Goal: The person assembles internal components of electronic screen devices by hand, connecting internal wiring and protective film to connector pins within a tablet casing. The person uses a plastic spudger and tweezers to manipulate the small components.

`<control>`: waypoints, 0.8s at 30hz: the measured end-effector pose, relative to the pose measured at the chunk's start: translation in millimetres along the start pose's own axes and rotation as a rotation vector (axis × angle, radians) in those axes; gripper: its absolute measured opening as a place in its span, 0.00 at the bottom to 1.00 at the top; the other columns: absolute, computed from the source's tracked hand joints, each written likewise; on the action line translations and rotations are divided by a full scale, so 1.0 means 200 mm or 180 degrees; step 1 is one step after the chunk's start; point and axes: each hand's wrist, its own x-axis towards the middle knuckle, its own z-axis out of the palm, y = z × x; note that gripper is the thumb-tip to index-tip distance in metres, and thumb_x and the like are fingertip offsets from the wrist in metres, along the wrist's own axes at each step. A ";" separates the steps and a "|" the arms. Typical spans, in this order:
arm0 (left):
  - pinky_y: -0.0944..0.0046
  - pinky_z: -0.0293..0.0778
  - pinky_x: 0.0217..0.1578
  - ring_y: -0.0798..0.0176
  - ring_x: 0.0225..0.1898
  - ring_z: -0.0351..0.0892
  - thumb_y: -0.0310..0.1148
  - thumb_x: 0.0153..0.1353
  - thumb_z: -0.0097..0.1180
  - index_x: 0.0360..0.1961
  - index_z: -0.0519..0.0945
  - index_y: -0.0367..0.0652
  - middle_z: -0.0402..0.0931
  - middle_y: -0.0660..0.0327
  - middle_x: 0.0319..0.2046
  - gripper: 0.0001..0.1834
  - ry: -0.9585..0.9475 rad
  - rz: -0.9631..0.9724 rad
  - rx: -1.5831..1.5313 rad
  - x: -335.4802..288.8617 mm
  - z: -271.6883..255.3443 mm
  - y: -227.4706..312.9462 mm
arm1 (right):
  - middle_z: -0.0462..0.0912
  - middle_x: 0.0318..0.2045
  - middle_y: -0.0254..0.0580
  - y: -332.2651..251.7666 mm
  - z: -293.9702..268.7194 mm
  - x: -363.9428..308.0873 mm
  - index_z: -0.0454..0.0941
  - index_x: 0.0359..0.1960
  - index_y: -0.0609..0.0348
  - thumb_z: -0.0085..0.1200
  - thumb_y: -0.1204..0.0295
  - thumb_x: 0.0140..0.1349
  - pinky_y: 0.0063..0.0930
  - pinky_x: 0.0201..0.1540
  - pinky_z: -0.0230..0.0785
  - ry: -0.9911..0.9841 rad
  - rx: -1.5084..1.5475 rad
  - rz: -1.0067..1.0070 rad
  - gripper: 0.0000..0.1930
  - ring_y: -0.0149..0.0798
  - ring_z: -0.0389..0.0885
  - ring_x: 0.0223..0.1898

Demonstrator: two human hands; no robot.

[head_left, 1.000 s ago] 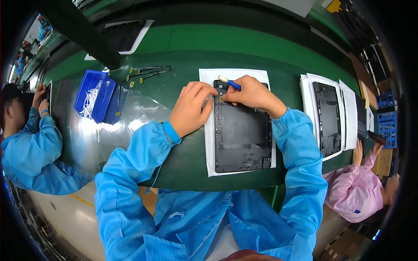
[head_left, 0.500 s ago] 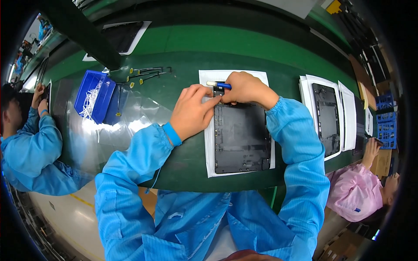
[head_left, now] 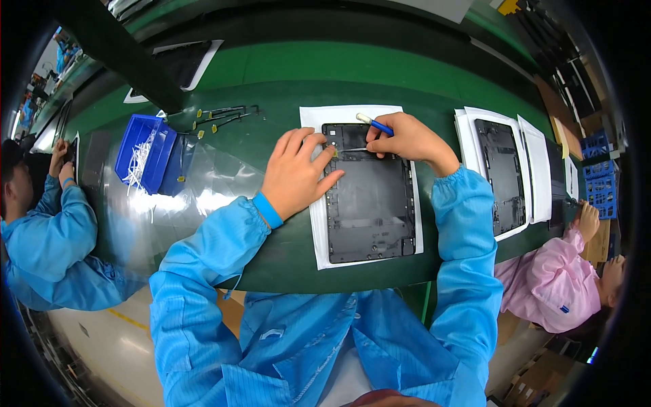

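Note:
A black tablet-like housing (head_left: 370, 197) lies on a white sheet (head_left: 317, 234) in front of me. My left hand (head_left: 296, 171) rests over its upper left edge, fingers stretched and thumb apart. Its fingertips touch a small yellow tab (head_left: 334, 153). My right hand (head_left: 405, 141) is closed round a blue pen-like tool (head_left: 382, 127), whose white end points up and left. A thin, light line (head_left: 352, 149) runs from the right fingertips toward the yellow tab; I cannot tell whether it is a tool tip or a wire.
Left stands a blue bin (head_left: 144, 152) of white sticks, beside clear plastic sheets (head_left: 220, 173). Several thin dark wires with yellow tabs (head_left: 217, 119) lie behind. Another black housing (head_left: 500, 176) sits on white sheets at right. Co-workers sit left, in a blue sleeve (head_left: 54, 230), and right, in pink (head_left: 553, 285).
My right hand has moved slightly right and down, away from my left fingers, uncovering the housing's upper part. The blue tool has shifted with it. My left fingers have spread, and the yellow tab shows.

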 end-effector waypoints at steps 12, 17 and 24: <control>0.45 0.59 0.60 0.45 0.61 0.62 0.39 0.58 0.60 0.50 0.79 0.54 0.69 0.55 0.54 0.17 -0.0196 0.0076 -0.0130 0.00 0.03 0.00 | 0.82 0.19 0.35 0.03 0.01 0.03 0.80 0.25 0.60 0.62 0.70 0.49 0.25 0.26 0.67 0.0027 -0.0154 0.0094 0.07 0.30 0.77 0.21; 0.45 0.60 0.60 0.44 0.60 0.63 0.35 0.57 0.59 0.49 0.80 0.54 0.69 0.55 0.53 0.17 -0.0190 0.0084 -0.0113 0.00 0.02 0.00 | 0.82 0.18 0.36 0.01 0.01 0.04 0.79 0.24 0.60 0.62 0.70 0.48 0.27 0.28 0.68 -0.0012 -0.0340 0.0125 0.07 0.31 0.79 0.22; 0.45 0.60 0.60 0.44 0.60 0.63 0.33 0.55 0.59 0.50 0.79 0.54 0.69 0.55 0.53 0.19 -0.0179 0.0088 -0.0052 0.00 0.02 0.01 | 0.83 0.19 0.36 -0.03 -0.01 0.05 0.80 0.25 0.59 0.64 0.69 0.48 0.27 0.30 0.69 -0.0096 -0.0544 0.0233 0.08 0.32 0.80 0.24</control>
